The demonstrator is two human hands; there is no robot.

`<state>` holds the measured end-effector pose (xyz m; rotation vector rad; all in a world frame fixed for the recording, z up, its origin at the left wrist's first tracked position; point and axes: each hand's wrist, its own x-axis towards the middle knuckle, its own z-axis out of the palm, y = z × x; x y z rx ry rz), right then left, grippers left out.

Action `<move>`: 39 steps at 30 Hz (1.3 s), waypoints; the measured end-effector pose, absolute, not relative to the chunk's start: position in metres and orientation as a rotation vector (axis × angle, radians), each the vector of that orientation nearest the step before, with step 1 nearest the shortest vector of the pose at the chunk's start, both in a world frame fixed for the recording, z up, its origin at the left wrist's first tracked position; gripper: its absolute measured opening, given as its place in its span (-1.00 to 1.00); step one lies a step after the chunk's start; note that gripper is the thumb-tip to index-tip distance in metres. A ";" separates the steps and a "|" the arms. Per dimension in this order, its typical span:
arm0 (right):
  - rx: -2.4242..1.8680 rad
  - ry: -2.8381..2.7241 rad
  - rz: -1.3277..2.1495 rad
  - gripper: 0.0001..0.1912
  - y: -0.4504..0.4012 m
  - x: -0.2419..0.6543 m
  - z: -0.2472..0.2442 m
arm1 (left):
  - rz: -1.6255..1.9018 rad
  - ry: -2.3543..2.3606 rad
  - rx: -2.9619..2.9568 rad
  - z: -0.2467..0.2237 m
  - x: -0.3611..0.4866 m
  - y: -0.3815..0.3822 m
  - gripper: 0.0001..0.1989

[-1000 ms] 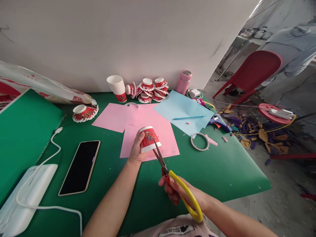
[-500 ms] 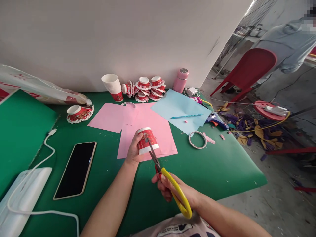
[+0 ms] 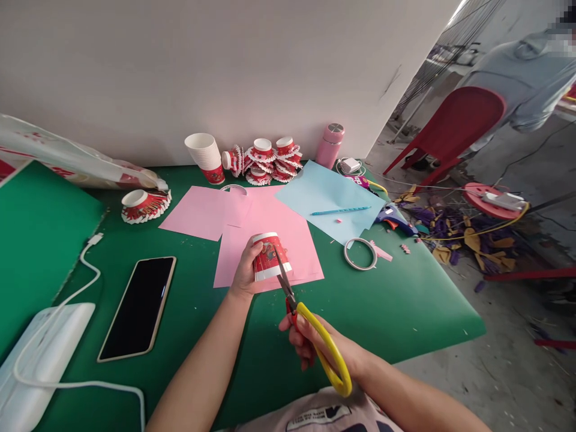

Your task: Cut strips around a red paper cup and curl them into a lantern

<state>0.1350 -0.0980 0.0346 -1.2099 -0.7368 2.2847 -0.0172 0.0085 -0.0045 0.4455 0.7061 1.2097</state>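
Cups in work: one. The left hand (image 3: 245,267) is closed around a red paper cup (image 3: 266,258), held over the pink paper (image 3: 288,225) with its wider end toward the person.

Scissors in work: one pair. The right hand (image 3: 310,339) grips the scissors (image 3: 344,386) by the yellow and red handles; the blades are spread at the cup's wider edge.

Containers:
- Cup stack (image 3: 204,153): one, its cups nested inside one another; number not countable.
- Pink bottle (image 3: 330,147): one, lid fitted, contents hidden.
- Plastic bag (image 3: 81,159): one, at the far left; contents not identifiable.

Cut cups with fringed edges: one single fringed cup (image 3: 146,206) at left; one fringed pile (image 3: 270,161) beside the cup stack, exact count obscured by overlap.

Surrounding items on the green table (image 3: 405,312): at least two pink sheets, overlapping; one blue sheet (image 3: 310,192) bearing one blue pencil (image 3: 341,211); two tape rolls (image 3: 360,254); one phone (image 3: 137,309); one white cable (image 3: 94,384) lying across a white device (image 3: 49,354). The pink sheets lie directly beneath the cup.
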 end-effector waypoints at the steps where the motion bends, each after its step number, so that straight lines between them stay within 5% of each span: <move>1: -1.218 -0.740 2.279 -0.31 -0.098 0.134 0.034 | 1.212 0.709 0.448 -0.004 -0.017 0.008 -0.77; 39: -1.279 -0.668 2.281 -0.23 -0.093 0.129 0.027 | 1.193 0.730 0.472 -0.007 -0.016 0.009 -0.75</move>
